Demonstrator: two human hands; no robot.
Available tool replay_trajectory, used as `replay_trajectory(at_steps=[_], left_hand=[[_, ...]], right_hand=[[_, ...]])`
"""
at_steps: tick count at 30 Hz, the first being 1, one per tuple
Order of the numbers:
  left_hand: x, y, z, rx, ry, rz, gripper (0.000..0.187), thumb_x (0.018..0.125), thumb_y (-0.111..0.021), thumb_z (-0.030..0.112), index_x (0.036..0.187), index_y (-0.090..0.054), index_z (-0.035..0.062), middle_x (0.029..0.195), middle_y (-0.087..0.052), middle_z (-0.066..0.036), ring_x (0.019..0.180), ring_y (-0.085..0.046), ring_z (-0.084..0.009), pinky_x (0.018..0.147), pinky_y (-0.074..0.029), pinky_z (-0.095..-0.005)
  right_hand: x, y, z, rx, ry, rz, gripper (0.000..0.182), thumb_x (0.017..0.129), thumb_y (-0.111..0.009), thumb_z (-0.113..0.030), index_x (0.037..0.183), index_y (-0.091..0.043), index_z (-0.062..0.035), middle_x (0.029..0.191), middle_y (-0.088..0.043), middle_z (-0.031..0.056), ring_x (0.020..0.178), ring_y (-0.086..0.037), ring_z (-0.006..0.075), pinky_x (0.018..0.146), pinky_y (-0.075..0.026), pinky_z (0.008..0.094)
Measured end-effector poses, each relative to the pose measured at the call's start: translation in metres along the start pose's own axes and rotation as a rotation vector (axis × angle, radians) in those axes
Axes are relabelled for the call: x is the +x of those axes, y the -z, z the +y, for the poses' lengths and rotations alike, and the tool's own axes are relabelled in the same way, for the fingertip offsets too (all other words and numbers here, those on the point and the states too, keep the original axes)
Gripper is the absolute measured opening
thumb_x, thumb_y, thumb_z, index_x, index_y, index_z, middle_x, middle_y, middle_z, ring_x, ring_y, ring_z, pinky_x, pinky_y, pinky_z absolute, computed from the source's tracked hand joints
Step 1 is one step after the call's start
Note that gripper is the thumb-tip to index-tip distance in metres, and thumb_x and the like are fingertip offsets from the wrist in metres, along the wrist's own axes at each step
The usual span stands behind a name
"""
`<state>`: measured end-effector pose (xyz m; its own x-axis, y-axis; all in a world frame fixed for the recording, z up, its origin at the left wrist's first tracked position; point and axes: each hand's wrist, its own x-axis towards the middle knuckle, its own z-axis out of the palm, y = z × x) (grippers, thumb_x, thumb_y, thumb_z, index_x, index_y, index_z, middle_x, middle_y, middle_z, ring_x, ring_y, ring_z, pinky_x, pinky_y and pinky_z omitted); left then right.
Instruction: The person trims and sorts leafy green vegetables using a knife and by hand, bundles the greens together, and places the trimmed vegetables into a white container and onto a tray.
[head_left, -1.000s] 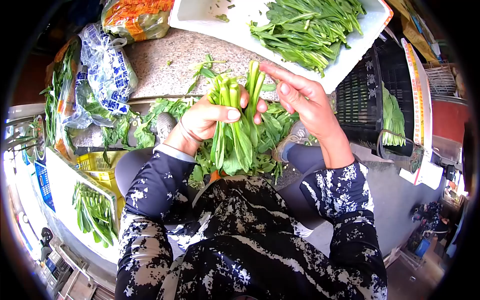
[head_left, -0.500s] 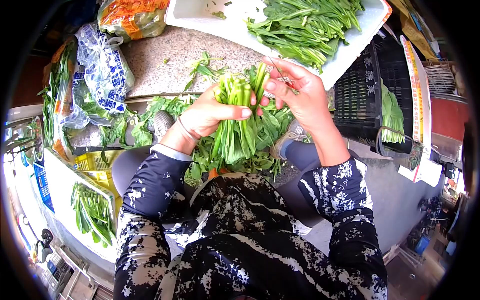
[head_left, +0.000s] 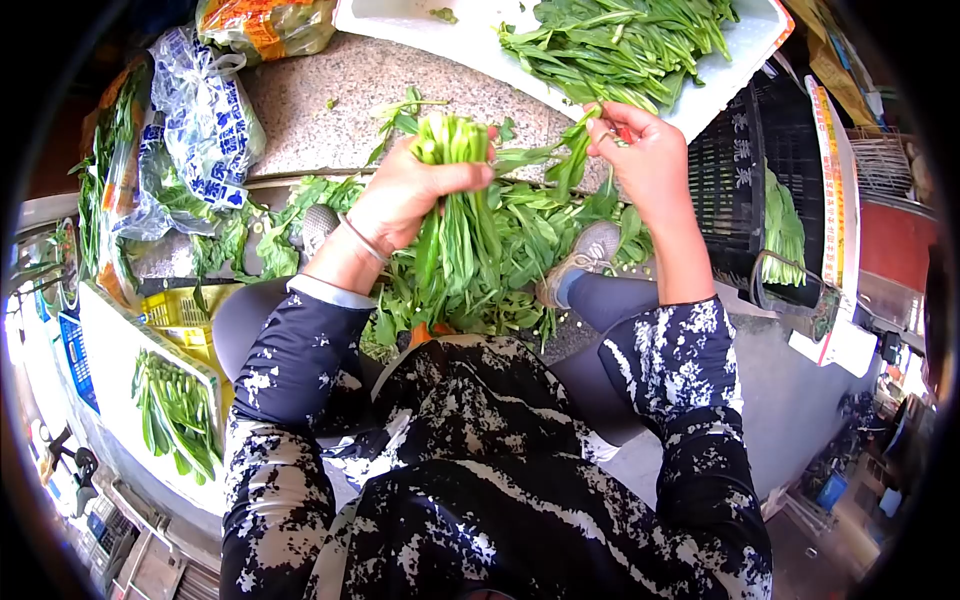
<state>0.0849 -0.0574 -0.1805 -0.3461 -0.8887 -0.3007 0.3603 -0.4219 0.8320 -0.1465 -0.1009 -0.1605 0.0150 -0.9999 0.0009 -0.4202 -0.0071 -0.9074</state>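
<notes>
Head cam: left hand [head_left: 405, 190] has its fingers wrapped tight round a bunch of greens [head_left: 455, 235], cut ends up so they sit even. Right hand [head_left: 645, 160] pinches one leafy stem [head_left: 560, 158] off to the side, over the stone counter [head_left: 340, 110]

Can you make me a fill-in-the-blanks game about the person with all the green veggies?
1. The left hand grips a bunch of greens with the cut stems pointing ____.
2. The right hand pulls at one green ____.
3. More trimmed greens lie on a ____ tray.

Missing words: up; stalk; white
</notes>
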Motion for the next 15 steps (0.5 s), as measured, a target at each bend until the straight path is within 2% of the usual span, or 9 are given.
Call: replay_trajectory(at_steps=[3,4,5,7,8,9,11,13,15], left_hand=[[0.001,0.005,0.001,0.101,-0.003,0.19,0.031,0.071,-0.064,0.001,0.101,-0.057,0.0004,0.112,-0.057,-0.009,0.097,-0.056,-0.0152,0.086,-0.043,-0.0267],[0.0,0.005,0.002,0.112,-0.016,0.205,0.029,0.072,-0.064,0.001,0.1,-0.058,0.0002,0.109,-0.059,-0.009,0.093,-0.057,-0.0141,0.083,-0.045,-0.0257],[-0.001,0.005,0.003,0.111,-0.014,0.206,0.029,0.072,-0.064,0.001,0.1,-0.058,0.0002,0.109,-0.059,-0.009,0.093,-0.057,-0.0141,0.083,-0.045,-0.0257],[-0.003,0.004,0.004,0.094,-0.007,0.198,0.03,0.072,-0.063,0.001,0.101,-0.058,-0.0009,0.108,-0.059,-0.009,0.093,-0.057,-0.0148,0.083,-0.045,-0.0264],[-0.004,0.002,0.005,0.107,-0.012,0.163,0.032,0.072,-0.063,0.001,0.103,-0.057,-0.0021,0.107,-0.06,-0.01,0.095,-0.057,-0.0156,0.084,-0.044,-0.027],[-0.004,0.001,0.005,0.105,-0.018,0.162,0.032,0.072,-0.063,0.001,0.103,-0.057,-0.0021,0.107,-0.06,-0.01,0.095,-0.057,-0.0156,0.084,-0.044,-0.027],[-0.003,-0.004,0.003,0.146,-0.056,0.095,0.029,0.068,-0.067,0.0,0.097,-0.062,0.0002,0.092,-0.064,-0.005,0.079,-0.06,-0.0112,0.074,-0.047,-0.0236],[-0.004,-0.009,0.002,0.127,0.015,0.004,0.034,0.07,-0.065,0.001,0.103,-0.058,-0.0015,0.101,-0.062,-0.01,0.087,-0.06,-0.0154,0.08,-0.046,-0.0261],[-0.005,-0.013,-0.001,0.209,0.057,0.063,0.031,0.07,-0.066,0.0,0.1,-0.058,0.0006,0.092,-0.063,-0.005,0.08,-0.059,-0.0125,0.075,-0.047,-0.0249]], right_hand=[[0.004,0.005,0.009,-0.008,0.018,0.022,0.026,0.073,-0.068,-0.01,0.096,-0.063,0.0026,0.08,-0.065,0.005,0.066,-0.058,0.0071,0.064,-0.047,0.0206],[0.003,0.006,0.009,-0.23,0.015,0.044,0.027,0.072,-0.069,-0.01,0.096,-0.063,0.0027,0.08,-0.065,0.005,0.065,-0.058,0.008,0.063,-0.047,0.0209],[0.002,0.006,0.009,-0.231,0.014,0.042,0.027,0.072,-0.069,-0.01,0.096,-0.063,0.0027,0.08,-0.065,0.005,0.065,-0.058,0.008,0.063,-0.047,0.0209],[-0.002,0.002,-0.002,0.125,-0.107,-0.162,0.026,0.072,-0.069,-0.011,0.095,-0.064,0.0012,0.08,-0.065,0.0051,0.062,-0.057,0.0093,0.062,-0.047,0.0216],[-0.005,-0.001,-0.005,0.041,-0.119,-0.142,0.026,0.076,-0.065,-0.005,0.099,-0.06,0.0071,0.084,-0.063,0.0085,0.069,-0.059,0.0101,0.067,-0.049,0.0221],[-0.005,-0.005,-0.003,0.037,-0.114,-0.142,0.026,0.076,-0.065,-0.005,0.099,-0.06,0.0071,0.084,-0.063,0.0085,0.069,-0.059,0.0101,0.067,-0.049,0.0221],[-0.008,-0.011,0.004,-0.168,0.039,-0.24,0.023,0.076,-0.066,-0.006,0.095,-0.062,0.0057,0.085,-0.063,0.0084,0.07,-0.059,0.0109,0.068,-0.049,0.023],[-0.015,-0.021,-0.005,-0.087,-0.029,-0.337,0.021,0.076,-0.066,-0.005,0.093,-0.062,0.0052,0.084,-0.063,0.0081,0.071,-0.059,0.011,0.066,-0.05,0.0226],[-0.019,-0.027,-0.008,-0.041,-0.022,-0.406,0.021,0.076,-0.066,-0.005,0.093,-0.061,0.0056,0.08,-0.063,0.0066,0.068,-0.058,0.01,0.064,-0.049,0.0217]])
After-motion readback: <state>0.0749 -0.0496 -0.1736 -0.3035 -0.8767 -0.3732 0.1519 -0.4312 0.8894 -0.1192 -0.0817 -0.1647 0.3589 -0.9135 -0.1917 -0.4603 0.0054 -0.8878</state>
